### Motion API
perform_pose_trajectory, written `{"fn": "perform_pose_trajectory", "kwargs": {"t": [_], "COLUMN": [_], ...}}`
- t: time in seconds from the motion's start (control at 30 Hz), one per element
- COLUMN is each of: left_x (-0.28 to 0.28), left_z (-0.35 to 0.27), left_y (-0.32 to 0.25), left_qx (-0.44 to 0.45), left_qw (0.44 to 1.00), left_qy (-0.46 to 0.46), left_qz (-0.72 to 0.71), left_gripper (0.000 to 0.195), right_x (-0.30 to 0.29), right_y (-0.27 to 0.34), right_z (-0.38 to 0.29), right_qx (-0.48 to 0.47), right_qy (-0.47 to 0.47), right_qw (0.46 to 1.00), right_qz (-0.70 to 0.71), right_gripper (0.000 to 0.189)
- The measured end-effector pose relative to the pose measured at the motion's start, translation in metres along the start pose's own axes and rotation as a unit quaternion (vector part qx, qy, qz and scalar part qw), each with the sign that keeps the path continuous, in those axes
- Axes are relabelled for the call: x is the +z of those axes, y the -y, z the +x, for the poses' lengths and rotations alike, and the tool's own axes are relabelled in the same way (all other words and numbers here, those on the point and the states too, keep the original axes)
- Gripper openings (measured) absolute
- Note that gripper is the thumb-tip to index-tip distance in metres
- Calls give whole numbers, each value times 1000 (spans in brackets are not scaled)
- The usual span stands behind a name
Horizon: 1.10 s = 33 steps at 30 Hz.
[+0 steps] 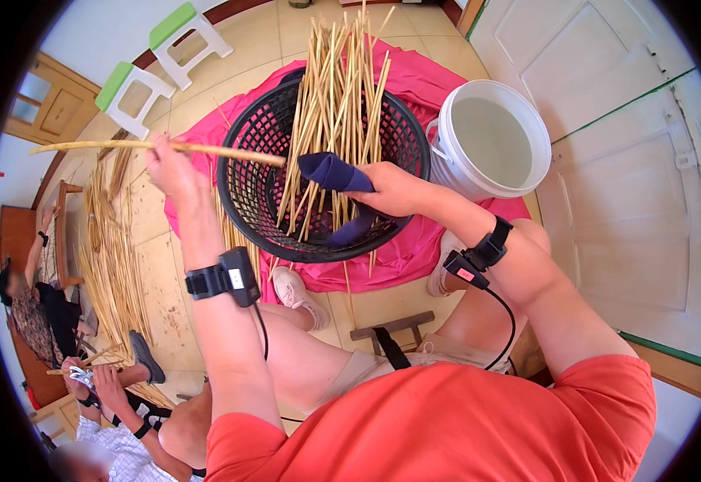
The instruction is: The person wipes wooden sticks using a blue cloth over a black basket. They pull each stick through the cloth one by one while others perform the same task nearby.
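Observation:
My left hand (pixel 172 165) grips a peeled wooden rod (pixel 230 152), held roughly level past the left rim of a black plastic mesh basket (pixel 260 120). The rod's right end stops just short of a folded dark blue cloth (pixel 333 172). That cloth is held in my right hand (pixel 389 188), over the basket, and part of it hangs down inside. A thick bundle of similar pale rods (pixel 335 102) leans in the basket, with the tips sticking out over the far rim.
Right of the basket stands a white bucket (pixel 495 141) of cloudy water. Pink cloth (pixel 398 66) lies beneath the basket. Many long rods (pixel 115 259) cover the floor at left, where one person holds pruning shears (pixel 81 376) and another sits farther back. Two stools (pixel 190 36) stand behind.

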<state>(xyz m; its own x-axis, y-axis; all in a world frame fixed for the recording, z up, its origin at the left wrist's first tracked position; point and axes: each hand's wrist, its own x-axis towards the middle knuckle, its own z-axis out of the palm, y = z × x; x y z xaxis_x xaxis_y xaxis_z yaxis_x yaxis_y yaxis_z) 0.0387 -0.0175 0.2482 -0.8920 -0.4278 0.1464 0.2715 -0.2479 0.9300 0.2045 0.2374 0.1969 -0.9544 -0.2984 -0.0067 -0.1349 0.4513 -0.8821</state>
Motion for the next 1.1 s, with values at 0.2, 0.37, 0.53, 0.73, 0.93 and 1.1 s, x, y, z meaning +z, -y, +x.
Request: {"fn": "perform_pose_trajectory", "kwargs": {"t": [0.2,0.37,0.53,0.73,0.93,1.1], "left_x": [30,42,47,37,30,9], "left_z": [-74,-147,-157,-152,-139,-124], "left_y": [18,42,50,50,29,34], "left_qx": [-90,-74,104,76,40,69], "left_qw": [973,864,810,758,723,684], "left_qy": [192,426,483,540,596,603], "left_qz": [96,260,316,357,348,405], "left_gripper": [17,22,22,20,26,22], "right_x": [-8,0,1,-18,-54,-109], "right_y": [-15,8,6,10,15,-23], "right_z": [7,23,25,27,23,20], "right_qx": [72,69,8,62,38,9], "right_qy": [-177,-219,-258,-259,-298,-383], "right_qw": [966,866,880,804,786,723], "right_qz": [174,444,399,531,540,575], "right_gripper": [30,28,22,18,21,23]}}
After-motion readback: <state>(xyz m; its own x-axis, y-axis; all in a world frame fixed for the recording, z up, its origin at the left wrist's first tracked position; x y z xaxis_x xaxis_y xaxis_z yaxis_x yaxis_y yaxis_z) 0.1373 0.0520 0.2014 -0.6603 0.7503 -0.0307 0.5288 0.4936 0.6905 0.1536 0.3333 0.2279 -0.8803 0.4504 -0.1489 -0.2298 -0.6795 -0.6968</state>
